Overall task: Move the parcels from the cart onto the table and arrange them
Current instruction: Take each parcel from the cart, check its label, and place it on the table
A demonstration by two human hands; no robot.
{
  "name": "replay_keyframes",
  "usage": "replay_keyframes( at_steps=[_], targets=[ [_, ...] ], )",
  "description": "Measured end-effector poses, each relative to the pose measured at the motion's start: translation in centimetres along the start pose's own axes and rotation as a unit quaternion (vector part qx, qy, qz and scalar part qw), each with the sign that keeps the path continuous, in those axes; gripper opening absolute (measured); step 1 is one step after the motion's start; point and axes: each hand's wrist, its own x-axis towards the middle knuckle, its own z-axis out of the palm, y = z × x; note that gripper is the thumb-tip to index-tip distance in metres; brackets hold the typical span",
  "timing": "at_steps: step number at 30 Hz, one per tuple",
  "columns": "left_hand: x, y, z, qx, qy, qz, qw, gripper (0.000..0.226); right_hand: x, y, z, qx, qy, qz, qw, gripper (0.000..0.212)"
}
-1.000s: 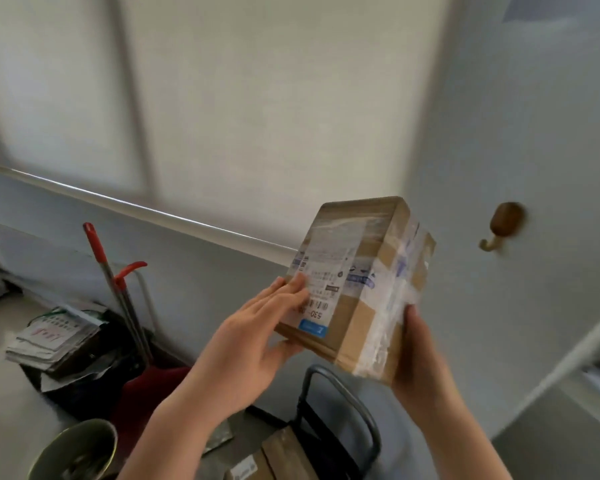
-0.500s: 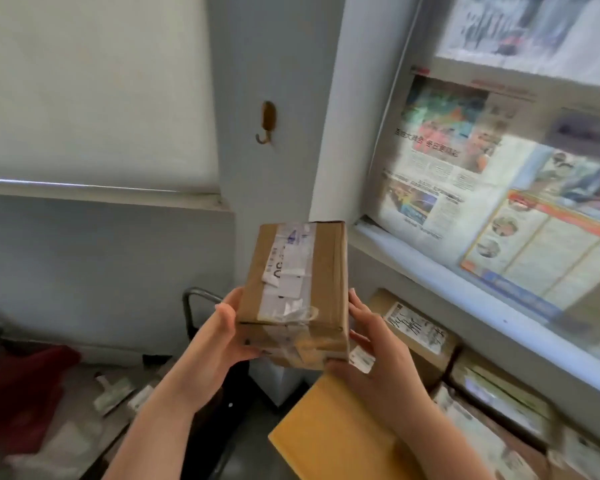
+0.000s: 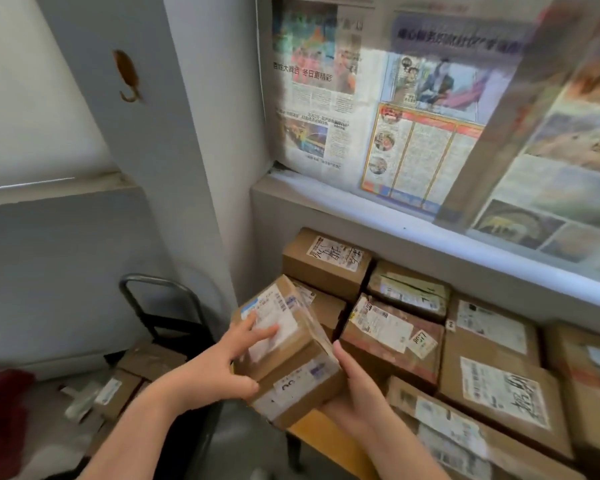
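**Newspaper sheets** (image 3: pixel 413 126): thin printed paper, spread flat across the window above a pale sill (image 3: pixel 361 216). Colour photographs and Chinese headlines are shown; the small print is blurred.

**Stacked parcels** (image 3: pixel 388 337): brown corrugated cartons, rectangular, packed edge to edge in rows on the table under the sill. White shipping labels with barcodes are carried. Large black handwritten characters are marked on the rear-left carton (image 3: pixel 336 254) and on one at the right. A "7" is penned on another. One small sticker bears four digits that cannot be read with certainty.

**Table** (image 3: pixel 321 441): smooth yellow-orange top, seen only at its near-left corner.

**Cart** (image 3: pixel 160 299): rounded black tubular metal handle, stood against the grey wall at lower left. Labelled cart cartons (image 3: pixel 149 362) are left on its deck.

**Held parcel** (image 3: pixel 291 362): small brown carton banded with clear tape, with a white label on its upper face and a pen-marked label on its near face. It is held tilted over the table's near-left corner, just in front of the stacked parcels. Contact with the table cannot be told.

**Left hand** (image 3: pixel 222 365): fingers are spread apart over the white label, and the thumb is pressed to the near face.

**Right hand** (image 3: pixel 359 400): cupped under the lower right edge, with the thumb laid up the side. The fingers are hidden beneath.

**Hook** (image 3: pixel 127 76): small, brown, curved, fixed to the grey pillar.
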Motion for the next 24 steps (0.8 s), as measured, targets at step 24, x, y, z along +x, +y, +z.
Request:
replay_keyframes(
  at_steps=[24],
  targets=[
    [12.1, -11.2, -3.5, -0.083, -0.04, -0.156, 0.983, 0.093, 11.9, 5.5, 1.2, -0.259, 0.311, -0.131, 0.905, 0.045]
  ],
)
